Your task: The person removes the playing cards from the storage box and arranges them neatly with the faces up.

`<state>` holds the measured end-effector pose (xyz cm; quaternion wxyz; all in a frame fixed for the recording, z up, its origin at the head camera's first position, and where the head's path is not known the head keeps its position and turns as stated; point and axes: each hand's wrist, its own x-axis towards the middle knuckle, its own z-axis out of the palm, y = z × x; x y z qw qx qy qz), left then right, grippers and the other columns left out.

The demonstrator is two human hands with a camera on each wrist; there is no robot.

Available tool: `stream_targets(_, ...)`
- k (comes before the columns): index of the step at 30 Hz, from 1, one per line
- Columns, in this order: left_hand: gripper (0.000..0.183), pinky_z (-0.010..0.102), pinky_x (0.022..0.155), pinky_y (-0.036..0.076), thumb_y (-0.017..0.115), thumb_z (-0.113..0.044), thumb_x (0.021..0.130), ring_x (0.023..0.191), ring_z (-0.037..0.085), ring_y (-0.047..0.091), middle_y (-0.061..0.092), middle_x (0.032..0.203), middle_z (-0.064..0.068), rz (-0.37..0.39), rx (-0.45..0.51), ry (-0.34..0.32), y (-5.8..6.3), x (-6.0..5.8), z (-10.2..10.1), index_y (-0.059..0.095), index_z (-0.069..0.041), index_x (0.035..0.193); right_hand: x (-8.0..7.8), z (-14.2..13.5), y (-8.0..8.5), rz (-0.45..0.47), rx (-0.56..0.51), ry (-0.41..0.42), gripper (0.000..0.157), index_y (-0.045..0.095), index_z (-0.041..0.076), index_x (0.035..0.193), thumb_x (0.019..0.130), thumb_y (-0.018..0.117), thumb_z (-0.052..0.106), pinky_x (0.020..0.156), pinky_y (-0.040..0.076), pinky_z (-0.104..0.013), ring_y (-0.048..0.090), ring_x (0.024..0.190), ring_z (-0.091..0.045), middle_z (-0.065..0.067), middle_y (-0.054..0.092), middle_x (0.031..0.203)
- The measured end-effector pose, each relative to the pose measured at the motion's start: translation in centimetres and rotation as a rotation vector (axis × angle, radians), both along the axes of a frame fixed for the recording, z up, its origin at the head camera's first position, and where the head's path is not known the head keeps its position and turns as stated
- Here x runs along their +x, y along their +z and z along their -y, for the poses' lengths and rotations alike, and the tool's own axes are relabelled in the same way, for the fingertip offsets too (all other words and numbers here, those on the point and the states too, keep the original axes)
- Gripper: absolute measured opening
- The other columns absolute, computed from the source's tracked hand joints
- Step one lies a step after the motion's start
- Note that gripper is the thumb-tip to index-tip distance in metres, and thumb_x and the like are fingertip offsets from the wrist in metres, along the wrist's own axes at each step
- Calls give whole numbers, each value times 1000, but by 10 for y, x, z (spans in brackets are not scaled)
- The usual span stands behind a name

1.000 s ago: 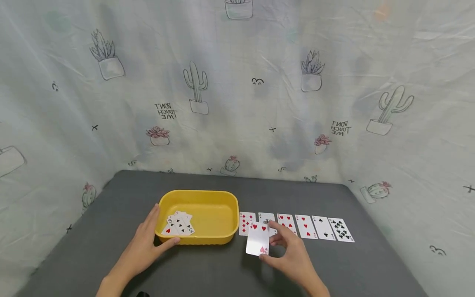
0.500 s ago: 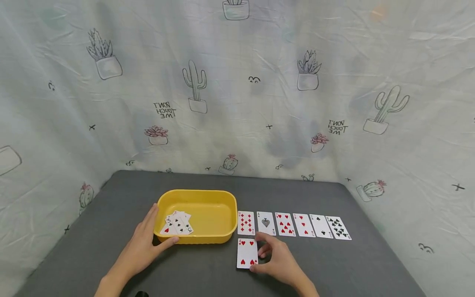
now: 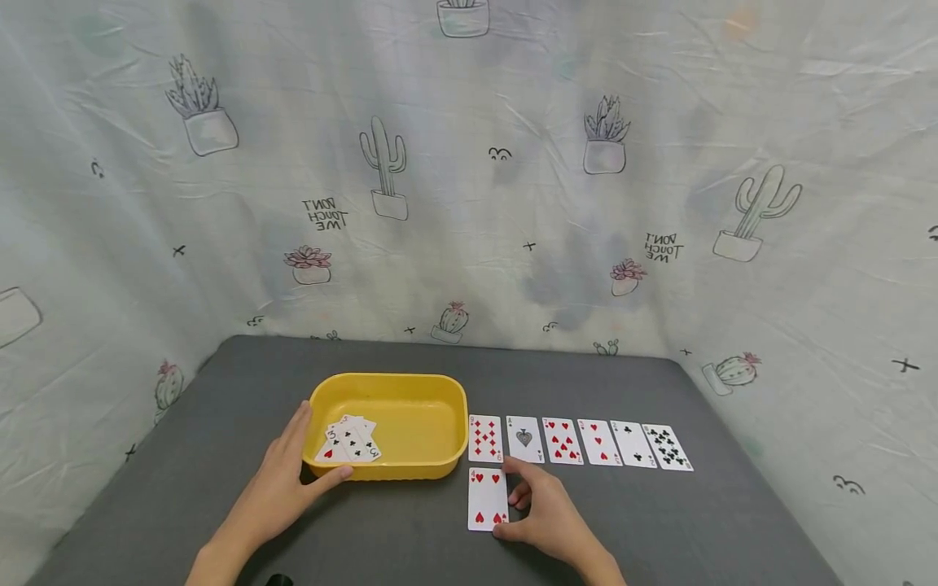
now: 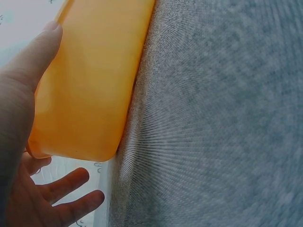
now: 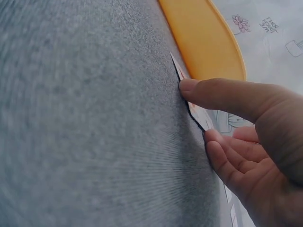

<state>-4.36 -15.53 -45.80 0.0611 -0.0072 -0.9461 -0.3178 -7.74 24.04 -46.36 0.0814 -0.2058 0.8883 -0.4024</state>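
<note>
In the head view a yellow plastic tray [image 3: 432,443] sits left of centre. Several playing cards [image 3: 344,440] lie overlapping in its front left corner. My left hand [image 3: 282,480] holds that corner, thumb along the front wall, a finger at the left side; the left wrist view shows other fingers [image 4: 75,204] spread off the tray. My right hand [image 3: 545,509] holds the four of hearts playing card [image 3: 487,498] by its right corners between thumb and index finger. It lies on or just above the table, in front of the nine of diamonds [image 3: 486,439].
Right of the tray runs a row of face-up cards, with the ace of spades [image 3: 524,440], the seven of hearts [image 3: 563,441] and others. The table [image 3: 410,545] has a grey cover. A cactus-print curtain [image 3: 469,203] surrounds it. A small black object [image 3: 279,579] shows at the bottom edge.
My right hand has brought the four of hearts down and slightly left, from above the row to a place in front of it. My left hand has stayed on the tray.
</note>
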Motion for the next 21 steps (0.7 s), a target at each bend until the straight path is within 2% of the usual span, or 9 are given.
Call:
stream_targets(6, 120, 74, 95, 28, 61, -76, 79, 136, 48, 23, 3, 163, 14, -4, -8, 0, 0, 0, 1, -7, -18, 159, -1, -2, 0, -18, 12, 14, 86, 55, 1, 134, 61, 96, 23, 67, 51, -25, 57, 75, -8, 2, 58, 101)
stream_targets(8, 120, 74, 96, 27, 61, -76, 78, 136, 48, 23, 3, 163, 14, 1, -11, 4, -1, 1, 2, -7, -19, 159, -1, -1, 2, -52, -9, 22, 82, 57, 2, 132, 63, 96, 22, 66, 51, -25, 57, 74, -9, 0, 59, 98)
stream_targets(11, 120, 73, 96, 27, 61, -76, 78, 137, 48, 23, 4, 163, 14, 7, -13, 10, -1, 3, 2, -8, -19, 159, -1, 7, 12, -161, -82, 6, 67, 63, 6, 126, 68, 93, 20, 64, 52, -26, 57, 70, -11, 0, 59, 93)
stream_targets(13, 120, 73, 96, 27, 61, -75, 79, 137, 48, 22, 4, 163, 15, 8, -11, 10, -1, 4, 2, -9, -19, 158, -3, 18, 24, -260, -148, 6, 55, 66, 12, 121, 71, 91, 17, 63, 53, -28, 58, 71, -13, 1, 61, 97)
stream_targets(16, 119, 73, 97, 27, 62, -74, 79, 137, 48, 22, 3, 163, 14, 1, -2, 3, -2, 4, 1, -9, -20, 158, -12, 44, 43, -352, -216, 74, 44, 68, 17, 116, 77, 87, 13, 65, 55, -31, 59, 78, -16, 4, 63, 108)
stream_targets(18, 119, 73, 97, 27, 63, -73, 80, 137, 48, 22, 3, 163, 14, -7, 2, 0, -2, 3, 1, -9, -20, 158, -22, 66, 54, -340, -234, 154, 41, 68, 16, 117, 80, 84, 12, 70, 55, -33, 59, 86, -16, 5, 64, 114)
stream_targets(21, 118, 73, 97, 26, 63, -72, 80, 137, 48, 22, 3, 163, 12, -13, 11, -5, -1, 2, 0, -7, -20, 159, -43, 100, 61, -206, -223, 246, 41, 68, 16, 122, 83, 82, 17, 80, 54, -35, 59, 98, -17, 7, 63, 117)
